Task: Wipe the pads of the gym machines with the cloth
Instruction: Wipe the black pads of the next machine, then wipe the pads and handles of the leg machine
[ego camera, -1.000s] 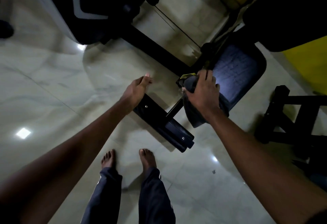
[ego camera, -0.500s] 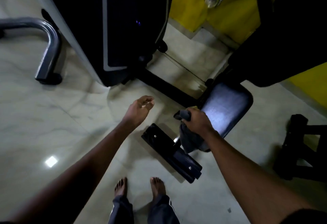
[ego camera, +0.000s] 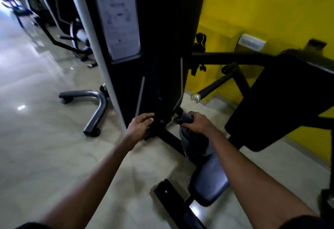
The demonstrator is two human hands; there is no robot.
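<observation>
Your right hand (ego camera: 197, 123), at centre frame, was closed in a firm grip on the dark cloth (ego camera: 194, 143). The cloth's bunched end stuck out past the fingers and the rest hung below the fist. Your left hand (ego camera: 141, 125), just left of it, held nothing, its grip open with fingers loosely extended before the base of the black machine tower (ego camera: 160, 47). The seat pad (ego camera: 209, 180) lay at lower centre, below the cloth; the large back pad (ego camera: 282, 105) filled the right side, before the yellow wall (ego camera: 262, 8).
</observation>
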